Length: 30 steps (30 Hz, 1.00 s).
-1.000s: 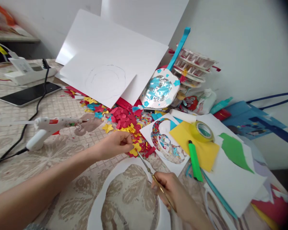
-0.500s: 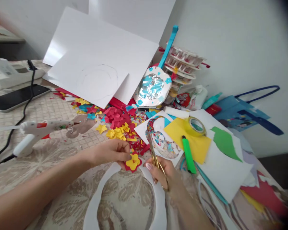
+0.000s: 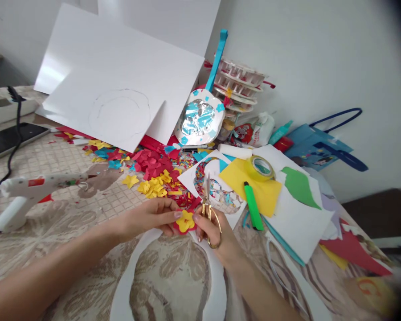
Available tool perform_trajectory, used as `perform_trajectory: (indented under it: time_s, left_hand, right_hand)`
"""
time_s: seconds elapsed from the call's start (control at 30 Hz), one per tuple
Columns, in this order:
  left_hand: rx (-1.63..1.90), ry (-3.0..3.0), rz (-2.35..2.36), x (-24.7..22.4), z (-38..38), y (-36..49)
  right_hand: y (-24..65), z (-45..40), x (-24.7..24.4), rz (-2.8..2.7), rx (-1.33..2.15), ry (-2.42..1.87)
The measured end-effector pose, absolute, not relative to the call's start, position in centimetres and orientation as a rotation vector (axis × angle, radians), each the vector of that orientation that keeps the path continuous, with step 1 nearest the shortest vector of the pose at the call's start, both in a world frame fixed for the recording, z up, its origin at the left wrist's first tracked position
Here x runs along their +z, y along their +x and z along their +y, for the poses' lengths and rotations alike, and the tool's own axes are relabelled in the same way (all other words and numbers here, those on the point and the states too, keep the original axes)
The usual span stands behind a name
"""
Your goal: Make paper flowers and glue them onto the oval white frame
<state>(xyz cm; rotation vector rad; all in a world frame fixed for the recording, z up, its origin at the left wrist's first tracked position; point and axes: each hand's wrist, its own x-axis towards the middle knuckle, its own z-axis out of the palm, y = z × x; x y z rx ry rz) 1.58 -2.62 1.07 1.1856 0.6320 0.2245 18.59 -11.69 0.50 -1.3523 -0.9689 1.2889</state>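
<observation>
A paper flower (image 3: 186, 221), yellow on a red backing, lies between my two hands at the top of a white paper ring (image 3: 217, 281). My left hand (image 3: 160, 217) pinches the flower's left side with thumb and fingers. My right hand (image 3: 217, 234) is closed round gold-handled scissors (image 3: 206, 196), whose blades point away from me. The right thumb and a finger also touch the flower's right edge. Just beyond my hands are loose yellow flowers (image 3: 153, 185) and a heap of red flowers (image 3: 150, 162).
A white glue gun (image 3: 30, 189) lies at left with its cord, near a phone (image 3: 20, 138). On the right are a green marker (image 3: 253, 206), yellow tape (image 3: 261, 167) and paper sheets. A round blue-and-white decorated piece (image 3: 200, 118) leans at the back beside white boards (image 3: 120, 67).
My right hand has come in to the flower's right edge, scissors still in its grip. My left hand keeps hold of the flower. The whole view has shifted, so background things appear further left.
</observation>
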Motion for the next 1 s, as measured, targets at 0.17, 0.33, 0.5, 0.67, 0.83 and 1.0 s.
perform_trajectory:
  time_s: [0.17, 0.33, 0.5, 0.67, 0.83, 1.0]
  left_hand:
    - [0.161, 1.186, 0.57, 1.2, -3.3, 1.9]
    - [0.276, 1.239, 0.656, 0.4, -3.2, 2.0]
    - [0.291, 1.33, 0.636, 0.0, -3.1, 1.9]
    - [0.419, 1.388, 0.679, 0.2, -3.1, 1.9]
    - [0.544, 1.481, 0.729, 0.5, -2.5, 1.4]
    - [0.638, 1.476, 0.821, 0.6, -1.6, 0.9]
  right_hand:
    - [18.0, -11.6, 0.3, -0.852, 1.209, -1.295]
    - [17.9, -11.8, 0.0, -0.913, 1.286, -1.271]
    - [18.1, -11.6, -0.2, -0.963, 1.236, -1.271]
    - [18.6, -11.9, -0.2, -1.063, 1.276, -1.314]
    - [19.6, -13.1, 1.4, -1.27, 1.327, -1.414]
    - [20.4, -14.0, 1.8, -1.588, 1.182, -1.614]
